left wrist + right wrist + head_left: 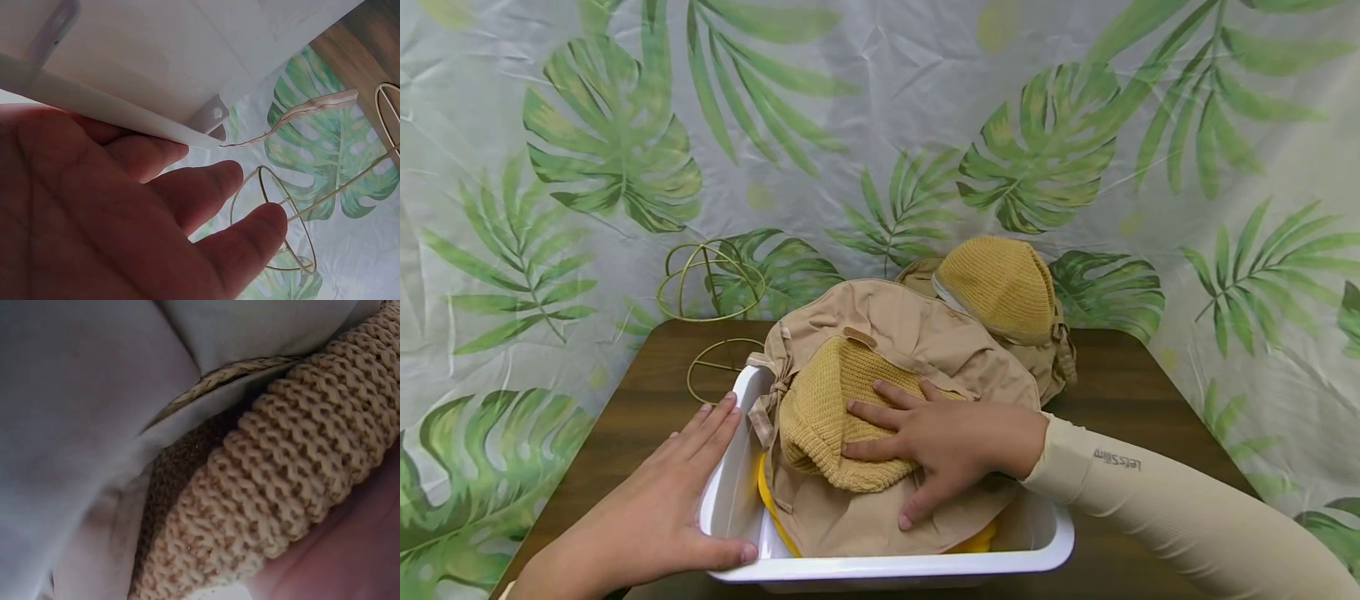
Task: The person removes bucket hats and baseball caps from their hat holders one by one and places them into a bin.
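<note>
A beige sun hat with a yellow knitted crown [816,408] lies over a white plastic bin [880,567], its wide brim [850,529] reaching down inside. My right hand [943,437] rests flat on the crown with fingers spread and the thumb on the brim. Close up in the right wrist view, the knit [275,462] bulges beside the beige cloth. My left hand [658,492] lies along the bin's left rim, its thumb on the front corner. In the left wrist view, the fingers [206,187] extend loosely beside the bin's outer wall [144,56]. Something bright yellow [775,508] shows under the brim.
A second beige hat with a yellow knitted crown [996,287] sits raised at the back right. At the back left stands a gold wire stand [711,317]. Everything is on a dark wooden table [655,375], before a leaf-print curtain [895,100].
</note>
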Motion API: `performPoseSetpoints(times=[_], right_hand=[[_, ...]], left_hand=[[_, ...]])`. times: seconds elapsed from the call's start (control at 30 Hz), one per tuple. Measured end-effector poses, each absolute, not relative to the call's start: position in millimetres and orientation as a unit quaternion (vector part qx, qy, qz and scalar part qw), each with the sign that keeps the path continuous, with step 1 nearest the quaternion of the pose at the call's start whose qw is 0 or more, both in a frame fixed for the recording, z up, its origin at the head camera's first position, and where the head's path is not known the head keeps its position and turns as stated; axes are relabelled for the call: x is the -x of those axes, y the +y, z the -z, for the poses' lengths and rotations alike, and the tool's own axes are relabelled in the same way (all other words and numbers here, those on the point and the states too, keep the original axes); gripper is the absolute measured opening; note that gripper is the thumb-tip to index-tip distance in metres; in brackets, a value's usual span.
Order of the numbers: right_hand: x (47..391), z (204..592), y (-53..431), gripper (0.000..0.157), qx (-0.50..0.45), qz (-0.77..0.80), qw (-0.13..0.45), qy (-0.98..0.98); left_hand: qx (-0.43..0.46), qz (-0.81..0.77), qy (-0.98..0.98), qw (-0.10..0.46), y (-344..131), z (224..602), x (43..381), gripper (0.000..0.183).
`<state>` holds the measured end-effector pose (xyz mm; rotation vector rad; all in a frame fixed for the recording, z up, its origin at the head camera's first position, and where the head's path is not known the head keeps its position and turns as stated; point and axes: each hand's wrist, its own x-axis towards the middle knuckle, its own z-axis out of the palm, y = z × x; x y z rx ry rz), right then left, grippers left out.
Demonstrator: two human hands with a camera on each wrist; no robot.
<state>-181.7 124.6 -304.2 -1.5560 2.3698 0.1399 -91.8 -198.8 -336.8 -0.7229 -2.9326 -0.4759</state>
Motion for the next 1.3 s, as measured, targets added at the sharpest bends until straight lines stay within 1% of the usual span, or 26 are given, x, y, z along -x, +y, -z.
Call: performPoseSetpoints(times=[0.3, 0.7, 0.97, 1.13, 1.2, 1.3], right_hand=[[183, 310, 119, 0.082, 0.542, -0.059, 0.148, 0.825], [182, 317, 110, 0.082, 0.536, -0.092, 0.167, 0.822], [184, 320, 107, 0.077, 0.532, -0.098, 0.171, 0.824], [186, 317, 108, 0.080, 0.519, -0.092, 0.181, 0.830], [186, 315, 110, 0.082, 0.516, -0.086, 0.175, 0.834], [186, 311, 115, 0.085, 0.524, -0.071, 0.147, 0.836]], left_hand=[[0.239, 0.159, -0.957, 0.048, -200, 336, 92, 0.122], [0.251, 0.160, -0.953, 0.065, -202, 336, 90, 0.119], [0.245, 0.161, -0.955, 0.053, -202, 335, 91, 0.120], [0.247, 0.162, -0.954, 0.058, -201, 337, 92, 0.120], [0.244, 0.164, -0.954, 0.054, -201, 338, 92, 0.120], [0.241, 0.166, -0.955, 0.048, -200, 338, 91, 0.120]])
